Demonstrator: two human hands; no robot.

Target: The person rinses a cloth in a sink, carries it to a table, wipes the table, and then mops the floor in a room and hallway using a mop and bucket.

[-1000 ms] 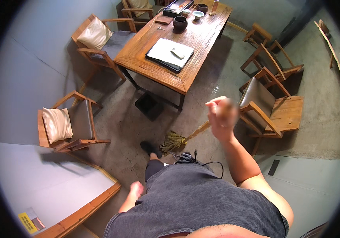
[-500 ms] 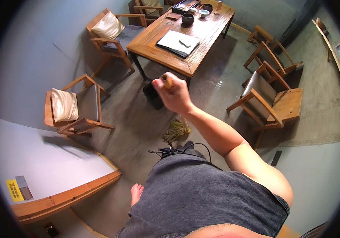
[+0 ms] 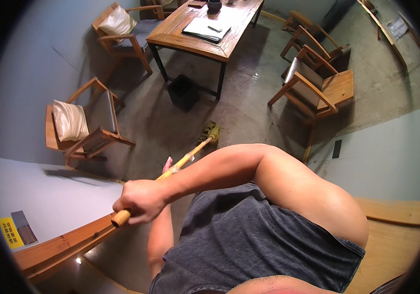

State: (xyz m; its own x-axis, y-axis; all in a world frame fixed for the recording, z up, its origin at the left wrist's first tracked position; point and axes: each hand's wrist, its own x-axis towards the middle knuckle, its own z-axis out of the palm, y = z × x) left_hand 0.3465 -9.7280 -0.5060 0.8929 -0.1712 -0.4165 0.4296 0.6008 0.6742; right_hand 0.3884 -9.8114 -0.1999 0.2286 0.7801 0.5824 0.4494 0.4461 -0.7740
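A mop (image 3: 186, 158) with a bamboo handle slants across the view. Its yellow-green strand head (image 3: 209, 133) rests on the grey floor, ahead of my body. My right arm crosses my front to the left, and my right hand (image 3: 143, 200) is closed around the top end of the handle. Just beyond the right wrist, the fingertips of my left hand (image 3: 168, 163) stick up next to the handle, stretched out. The rest of that hand is hidden behind the handle and the right forearm, so whether it touches the handle is unclear.
A wooden table (image 3: 170, 33) with papers and a dark cup stands ahead, a black bin (image 3: 184, 93) by its legs. Armchairs with pale cushions (image 3: 71, 121) line the left; more wooden chairs (image 3: 312, 83) stand right. A wood-edged white partition (image 3: 72, 245) is close at lower left.
My right hand has swung from ahead down to the left, tilting the mop handle across my body. My left hand has risen beside the handle. The view has shifted, showing the bin fully.
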